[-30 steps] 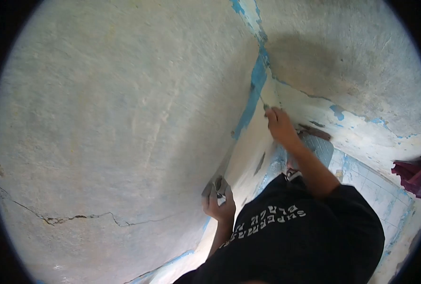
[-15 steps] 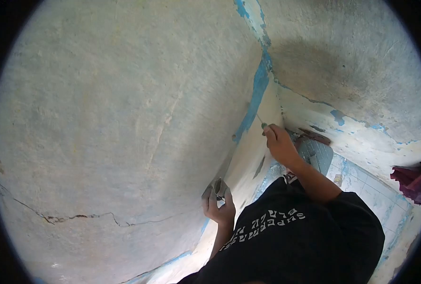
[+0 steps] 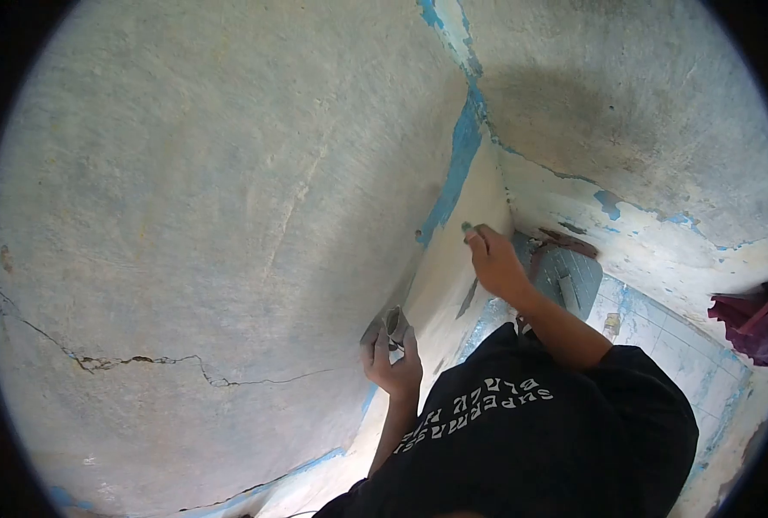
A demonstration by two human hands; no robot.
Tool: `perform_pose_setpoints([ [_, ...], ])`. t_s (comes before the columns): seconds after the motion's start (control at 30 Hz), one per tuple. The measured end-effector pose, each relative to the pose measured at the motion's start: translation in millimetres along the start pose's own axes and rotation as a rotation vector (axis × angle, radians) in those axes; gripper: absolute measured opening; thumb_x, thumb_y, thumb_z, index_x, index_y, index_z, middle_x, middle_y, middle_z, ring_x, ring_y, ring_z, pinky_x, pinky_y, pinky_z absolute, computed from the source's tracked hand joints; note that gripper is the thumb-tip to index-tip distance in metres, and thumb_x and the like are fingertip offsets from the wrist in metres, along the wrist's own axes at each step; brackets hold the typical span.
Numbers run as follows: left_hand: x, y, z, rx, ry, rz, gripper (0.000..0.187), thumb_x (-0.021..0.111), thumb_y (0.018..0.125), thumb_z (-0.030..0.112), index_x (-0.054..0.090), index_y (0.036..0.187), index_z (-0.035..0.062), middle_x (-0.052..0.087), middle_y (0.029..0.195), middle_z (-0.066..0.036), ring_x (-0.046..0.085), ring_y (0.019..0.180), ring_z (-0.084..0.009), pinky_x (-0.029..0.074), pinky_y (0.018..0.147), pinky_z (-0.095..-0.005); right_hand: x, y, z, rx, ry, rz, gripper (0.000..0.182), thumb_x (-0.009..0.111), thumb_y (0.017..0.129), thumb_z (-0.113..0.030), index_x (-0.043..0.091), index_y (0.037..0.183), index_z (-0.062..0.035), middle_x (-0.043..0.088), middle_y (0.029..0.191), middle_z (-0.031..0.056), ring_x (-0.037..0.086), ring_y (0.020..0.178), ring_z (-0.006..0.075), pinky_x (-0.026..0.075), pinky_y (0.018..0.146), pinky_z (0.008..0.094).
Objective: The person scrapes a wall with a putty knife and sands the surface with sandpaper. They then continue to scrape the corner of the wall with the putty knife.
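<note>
My right hand (image 3: 498, 263) is closed around the green handle of a small tool (image 3: 468, 230), apparently a scraper; its blade cannot be made out now. It is beside the pale lower wall band, just right of a strip of exposed blue paint (image 3: 455, 177) running up to the corner. Lower and to the left, my left hand (image 3: 393, 367) grips a curled grey sheet that looks like sandpaper (image 3: 393, 321), next to the large grey wall (image 3: 194, 198). Whether the sheet touches the wall cannot be told.
A jagged crack (image 3: 142, 359) crosses the grey wall at lower left. Below my right arm are a grey-blue stool or board (image 3: 574, 276) and a tiled floor (image 3: 651, 332) spotted with blue flakes. Dark red cloth (image 3: 751, 324) hangs at the right. The adjoining wall (image 3: 608, 121) has peeling blue patches.
The view has shifted slightly. My right hand has turned with the scraper, whose thin blade showed before near the blue strip. My left hand keeps its grip on the sandpaper.
</note>
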State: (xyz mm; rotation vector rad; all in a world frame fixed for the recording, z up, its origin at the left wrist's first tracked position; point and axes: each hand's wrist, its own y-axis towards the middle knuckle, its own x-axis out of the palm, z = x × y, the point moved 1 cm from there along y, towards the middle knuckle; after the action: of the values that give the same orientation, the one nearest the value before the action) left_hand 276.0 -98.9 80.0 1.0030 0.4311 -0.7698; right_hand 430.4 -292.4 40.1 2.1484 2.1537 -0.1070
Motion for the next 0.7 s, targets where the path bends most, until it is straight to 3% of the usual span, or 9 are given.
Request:
perform_pose_setpoints([
  [0.07,-2.4,-2.2,0.3,0.022,0.008,0.009,0.036,0.082,0.073,0.006,0.070,0.107,-0.0013,0.067,0.110,-0.017,0.067,0.091,-0.0305,0.055,0.072,-0.0369,-7.8,15.6,5.4,0.027,0.003,0.035,0.037,0.050,0.103,-0.031,0.058,0.091,0.0032,0.059,0.077,0.0257,0.058,0.072,0.0425,0.046,0.070,0.0473],
  [0.2,-5.9,-2.5,1.0,0.017,-0.009,-0.008,0.035,0.083,0.073,0.007,0.070,0.105,-0.0013,0.067,0.108,-0.017,0.067,0.092,-0.0327,0.055,0.075,-0.0392,3.6,-2.2,0.7,0.066,0.020,0.022,0.038,0.051,0.102,-0.031,0.058,0.089,0.0034,0.059,0.076,0.0253,0.058,0.071,0.0433,0.046,0.069,0.0481],
  [0.27,-4.0,1.2,-2.0,0.081,0.009,0.013,0.035,0.083,0.073,0.007,0.070,0.104,-0.0014,0.067,0.108,-0.018,0.066,0.092,-0.0332,0.055,0.075,-0.0400,3.8,-1.9,6.4,0.001,0.010,0.032,0.038,0.049,0.104,-0.029,0.062,0.092,0.0045,0.053,0.064,0.0152,0.052,0.060,0.0220,0.044,0.063,0.0381],
  [0.3,-3.1,2.0,-2.5,0.059,0.019,0.004,0.035,0.083,0.073,0.008,0.070,0.103,-0.0015,0.067,0.108,-0.018,0.066,0.091,-0.0338,0.055,0.075,-0.0406,1.6,1.5,3.1,0.000,0.011,0.033,0.038,0.049,0.104,-0.029,0.062,0.092,0.0045,0.053,0.064,0.0152,0.052,0.060,0.0220,0.044,0.063,0.0381],
  [0.37,-8.6,-8.1,-1.1,0.017,0.035,-0.027,0.034,0.083,0.073,0.008,0.070,0.103,-0.0016,0.066,0.108,-0.018,0.066,0.090,-0.0345,0.054,0.075,-0.0413,-5.2,-4.0,-2.5,0.045,-0.008,-0.007,0.038,0.051,0.102,-0.032,0.057,0.088,0.0031,0.060,0.078,0.0259,0.060,0.074,0.0431,0.046,0.070,0.0469],
  [0.47,-6.6,-0.4,4.5,0.118,0.071,-0.001,0.035,0.084,0.072,0.009,0.071,0.102,-0.0020,0.066,0.107,-0.018,0.066,0.090,-0.0330,0.054,0.072,-0.0401,17.8,-19.9,-5.3,-0.005,0.020,0.090,0.038,0.050,0.103,-0.031,0.056,0.087,0.0029,0.058,0.076,0.0261,0.058,0.073,0.0430,0.046,0.070,0.0470],
  [0.53,-6.1,-0.1,5.7,0.025,-0.026,-0.008,0.035,0.085,0.072,0.009,0.071,0.102,-0.0020,0.066,0.106,-0.017,0.066,0.090,-0.0315,0.054,0.071,-0.0381,14.3,-5.5,-4.9,0.001,0.043,0.075,0.038,0.050,0.103,-0.031,0.056,0.087,0.0027,0.058,0.077,0.0270,0.057,0.072,0.0444,0.045,0.069,0.0479],
  [0.6,-8.0,1.6,5.3,0.053,0.006,-0.002,0.036,0.085,0.071,0.009,0.071,0.103,-0.0021,0.066,0.107,-0.017,0.066,0.089,-0.0308,0.054,0.070,-0.0374,6.4,24.4,2.3,-0.045,0.024,0.163,0.038,0.048,0.104,-0.031,0.056,0.088,0.0024,0.058,0.078,0.0275,0.057,0.073,0.0457,0.045,0.070,0.0482],
  [0.7,-13.2,-2.7,2.6,0.061,0.009,-0.005,0.036,0.085,0.071,0.010,0.072,0.103,-0.0023,0.066,0.106,-0.017,0.067,0.089,-0.0296,0.054,0.069,-0.0367,14.7,0.2,-1.2,0.012,0.026,0.100,0.038,0.047,0.104,-0.030,0.058,0.090,0.0027,0.060,0.082,0.0280,0.059,0.079,0.0466,0.045,0.072,0.0488],
])
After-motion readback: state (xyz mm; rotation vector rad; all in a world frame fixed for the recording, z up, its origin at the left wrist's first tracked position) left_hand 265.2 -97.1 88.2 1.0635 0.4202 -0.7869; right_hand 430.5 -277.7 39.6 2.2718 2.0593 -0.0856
